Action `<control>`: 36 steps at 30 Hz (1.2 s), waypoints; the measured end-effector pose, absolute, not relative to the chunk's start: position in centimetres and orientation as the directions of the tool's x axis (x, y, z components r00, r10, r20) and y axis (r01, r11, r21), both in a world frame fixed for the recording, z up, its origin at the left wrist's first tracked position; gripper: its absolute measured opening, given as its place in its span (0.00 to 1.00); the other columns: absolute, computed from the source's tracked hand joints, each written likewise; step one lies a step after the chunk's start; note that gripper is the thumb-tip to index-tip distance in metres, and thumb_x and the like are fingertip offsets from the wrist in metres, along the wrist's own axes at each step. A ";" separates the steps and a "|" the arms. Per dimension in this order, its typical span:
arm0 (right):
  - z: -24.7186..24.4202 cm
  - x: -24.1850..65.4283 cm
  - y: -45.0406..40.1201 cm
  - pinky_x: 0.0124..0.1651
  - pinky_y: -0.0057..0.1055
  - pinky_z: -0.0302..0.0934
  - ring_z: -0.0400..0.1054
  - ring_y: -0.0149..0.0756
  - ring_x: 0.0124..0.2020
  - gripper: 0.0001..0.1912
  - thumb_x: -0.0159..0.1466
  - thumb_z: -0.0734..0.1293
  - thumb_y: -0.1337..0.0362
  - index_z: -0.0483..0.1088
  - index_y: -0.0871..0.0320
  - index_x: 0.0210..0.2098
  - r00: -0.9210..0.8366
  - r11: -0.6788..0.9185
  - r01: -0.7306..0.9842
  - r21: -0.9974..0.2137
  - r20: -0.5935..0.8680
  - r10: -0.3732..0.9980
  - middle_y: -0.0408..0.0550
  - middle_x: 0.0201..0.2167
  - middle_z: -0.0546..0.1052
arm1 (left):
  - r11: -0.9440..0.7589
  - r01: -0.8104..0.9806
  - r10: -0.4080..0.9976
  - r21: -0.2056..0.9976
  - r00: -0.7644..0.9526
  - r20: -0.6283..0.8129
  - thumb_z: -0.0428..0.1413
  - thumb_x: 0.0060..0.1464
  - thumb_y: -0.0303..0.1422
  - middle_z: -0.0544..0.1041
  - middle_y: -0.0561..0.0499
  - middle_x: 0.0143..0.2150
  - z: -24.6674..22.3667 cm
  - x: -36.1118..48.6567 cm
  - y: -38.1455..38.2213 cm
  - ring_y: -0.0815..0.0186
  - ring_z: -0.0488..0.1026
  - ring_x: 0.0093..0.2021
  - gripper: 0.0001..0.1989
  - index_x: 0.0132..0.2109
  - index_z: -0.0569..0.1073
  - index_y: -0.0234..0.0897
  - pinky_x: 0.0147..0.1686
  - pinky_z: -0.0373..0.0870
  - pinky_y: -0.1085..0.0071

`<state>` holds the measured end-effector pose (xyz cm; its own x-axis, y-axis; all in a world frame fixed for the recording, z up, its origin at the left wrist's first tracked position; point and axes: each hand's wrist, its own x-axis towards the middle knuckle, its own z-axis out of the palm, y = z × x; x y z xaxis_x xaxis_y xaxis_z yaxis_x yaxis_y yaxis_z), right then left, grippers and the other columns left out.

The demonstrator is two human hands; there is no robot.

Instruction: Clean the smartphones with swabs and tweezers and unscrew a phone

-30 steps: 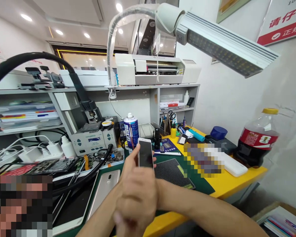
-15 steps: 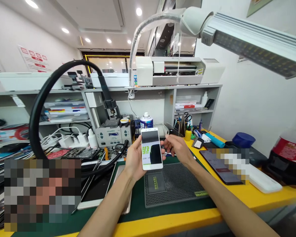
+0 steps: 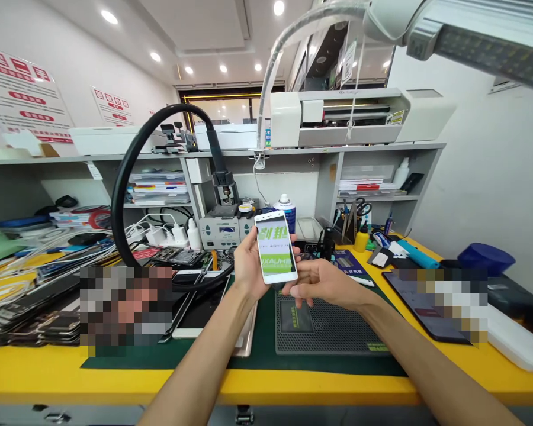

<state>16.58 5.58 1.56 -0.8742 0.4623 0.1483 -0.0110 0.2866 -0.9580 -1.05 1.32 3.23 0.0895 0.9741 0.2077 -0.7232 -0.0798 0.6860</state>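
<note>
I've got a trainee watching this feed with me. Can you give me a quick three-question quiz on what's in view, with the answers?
1. Multiple choice: what does the left hand hold?
A) a blue spray can
B) a white phone
C) a black hose

2. True or false: the right hand is gripping the scissors.

3. Fill in the blank: the small bottle on the bench just in front of the scissors is ____ in colour.

Key:
1. B.
2. False; it is by the phone's lower end, well short of the scissors.
3. Yellow.
</note>
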 end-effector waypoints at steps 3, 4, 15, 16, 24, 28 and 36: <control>1.5 16.3 5.3 0.26 0.27 0.62 0.74 0.35 0.29 0.20 0.60 0.72 0.53 0.76 0.63 0.43 -0.856 0.323 -0.006 -0.946 0.172 0.487 0.55 0.39 0.80 | -0.106 -0.721 0.971 0.685 0.073 0.228 0.42 0.65 0.48 0.81 0.37 0.45 3.3 -1.1 1.3 0.53 0.81 0.38 0.29 0.56 0.72 0.29 0.41 0.78 0.55; 1.5 16.2 5.2 0.26 0.27 0.62 0.74 0.35 0.29 0.20 0.60 0.72 0.53 0.76 0.63 0.43 -0.851 0.334 -0.003 -0.943 0.178 0.493 0.55 0.39 0.80 | -0.111 -0.715 0.972 0.690 0.067 0.225 0.41 0.65 0.48 0.81 0.37 0.45 3.3 -1.0 1.2 0.53 0.81 0.38 0.29 0.56 0.72 0.29 0.40 0.78 0.56; 1.2 16.2 5.2 0.28 0.28 0.63 0.77 0.39 0.32 0.18 0.62 0.70 0.53 0.75 0.63 0.43 -0.843 0.332 0.002 -0.943 0.177 0.508 0.54 0.39 0.80 | -0.126 -0.688 0.975 0.715 0.046 0.217 0.42 0.65 0.47 0.82 0.38 0.44 3.4 -0.9 1.2 0.52 0.81 0.39 0.28 0.56 0.73 0.30 0.40 0.78 0.56; 1.2 16.2 5.2 0.28 0.28 0.63 0.77 0.40 0.33 0.18 0.63 0.70 0.53 0.75 0.63 0.43 -0.843 0.334 0.000 -0.943 0.180 0.507 0.54 0.39 0.80 | -0.127 -0.688 0.976 0.714 0.044 0.215 0.42 0.65 0.46 0.82 0.38 0.44 3.4 -1.0 1.2 0.52 0.81 0.39 0.28 0.56 0.73 0.30 0.40 0.78 0.56; 0.7 15.7 4.9 0.28 0.30 0.66 0.78 0.39 0.30 0.15 0.64 0.66 0.58 0.72 0.63 0.45 -0.821 0.260 -0.052 -0.964 0.190 0.539 0.57 0.44 0.80 | -0.121 -0.680 0.976 0.723 0.053 0.213 0.40 0.65 0.47 0.82 0.39 0.44 3.4 -0.9 1.2 0.52 0.81 0.39 0.29 0.56 0.73 0.30 0.39 0.78 0.56; 0.5 15.3 4.7 0.27 0.29 0.65 0.78 0.39 0.27 0.15 0.64 0.65 0.58 0.72 0.63 0.43 -0.790 0.247 -0.059 -0.967 0.197 0.581 0.57 0.40 0.81 | -0.146 -0.674 0.974 0.725 0.032 0.226 0.42 0.65 0.47 0.82 0.39 0.43 3.3 -0.8 1.2 0.52 0.81 0.39 0.28 0.55 0.73 0.30 0.39 0.78 0.57; 0.3 14.7 4.3 0.23 0.27 0.62 0.76 0.37 0.22 0.14 0.60 0.64 0.59 0.74 0.64 0.28 -0.710 0.231 -0.018 -0.973 0.175 0.682 0.57 0.31 0.81 | -0.149 -0.653 0.980 0.742 0.005 0.201 0.45 0.63 0.48 0.82 0.40 0.42 2.7 -0.7 1.5 0.51 0.81 0.39 0.27 0.54 0.74 0.31 0.38 0.79 0.57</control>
